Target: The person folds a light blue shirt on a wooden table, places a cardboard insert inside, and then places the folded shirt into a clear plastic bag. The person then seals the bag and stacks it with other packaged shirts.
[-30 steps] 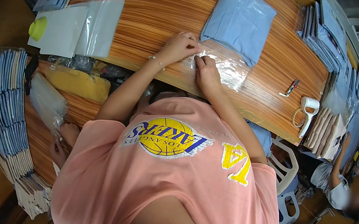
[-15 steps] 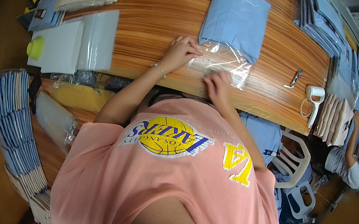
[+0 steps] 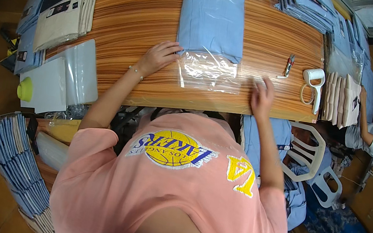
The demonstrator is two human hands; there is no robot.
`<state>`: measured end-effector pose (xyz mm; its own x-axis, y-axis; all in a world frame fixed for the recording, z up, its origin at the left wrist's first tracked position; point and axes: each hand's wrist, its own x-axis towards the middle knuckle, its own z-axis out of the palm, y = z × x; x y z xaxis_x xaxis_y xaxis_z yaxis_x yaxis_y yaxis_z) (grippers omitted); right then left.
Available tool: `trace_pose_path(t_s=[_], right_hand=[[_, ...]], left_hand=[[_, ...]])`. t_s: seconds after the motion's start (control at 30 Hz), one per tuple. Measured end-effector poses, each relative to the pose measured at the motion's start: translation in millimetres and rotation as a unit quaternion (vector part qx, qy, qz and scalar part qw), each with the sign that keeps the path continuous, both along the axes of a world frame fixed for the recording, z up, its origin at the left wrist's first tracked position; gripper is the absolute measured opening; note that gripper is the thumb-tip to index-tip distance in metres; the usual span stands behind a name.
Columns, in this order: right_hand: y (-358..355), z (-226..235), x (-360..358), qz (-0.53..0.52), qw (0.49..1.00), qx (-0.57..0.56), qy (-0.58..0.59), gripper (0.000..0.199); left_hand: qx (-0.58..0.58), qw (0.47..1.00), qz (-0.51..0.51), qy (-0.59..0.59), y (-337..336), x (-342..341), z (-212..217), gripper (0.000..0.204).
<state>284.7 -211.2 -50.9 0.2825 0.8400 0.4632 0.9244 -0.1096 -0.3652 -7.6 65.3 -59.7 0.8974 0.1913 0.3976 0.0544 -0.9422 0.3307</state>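
Note:
A folded light-blue garment (image 3: 213, 22) lies in a clear plastic bag on the wooden table. The bag's empty flap (image 3: 208, 73) spreads toward me, wrinkled and shiny. My left hand (image 3: 161, 56) rests at the flap's upper left corner, fingers stretched out and their tips at its edge. To the right of the flap, apart from it, my right hand (image 3: 262, 97) hovers near the table's front edge; its fingers are spread, slightly blurred, and hold nothing.
Right of my hands lie a small cutter-like tool (image 3: 288, 66) and a white lint roller (image 3: 313, 78). Stacked bagged garments (image 3: 308, 8) stand at the far right, beige ones (image 3: 65, 17) at the left. A green tape roll (image 3: 25, 89) sits on white sheets. Another person (image 3: 370, 137) is at right.
My right hand has left the flap and moved right. My left hand has shifted to the flap's upper left corner. The flap lies more spread out, and the view has turned somewhat.

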Motion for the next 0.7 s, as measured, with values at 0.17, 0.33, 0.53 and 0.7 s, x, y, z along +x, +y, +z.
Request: trace_pose_path(t_s=[0.17, 0.33, 0.53, 0.7], right_hand=[[87.9, 10.5, 40.9, 0.276, 0.946, -0.093, -0.142, 0.017], [102.8, 0.3, 51.7, 0.334, 0.914, -0.127, -0.195, 0.014], [102.2, 8.2, 43.6, 0.336, 0.915, -0.121, -0.188, 0.019], [103.9, 11.3, 33.6, 0.309, 0.934, -0.116, -0.141, 0.016]], left_hand=[[0.025, 0.999, -0.042, 0.017, 7.1, 10.6, 7.9, 0.015], [-0.016, 0.998, -0.044, 0.043, 10.7, 7.8, -3.3, 0.017], [0.018, 0.996, -0.037, 0.079, 6.2, 12.4, 4.0, 0.014], [0.024, 0.997, -0.020, 0.076, 8.1, 13.8, 0.6, 0.012]])
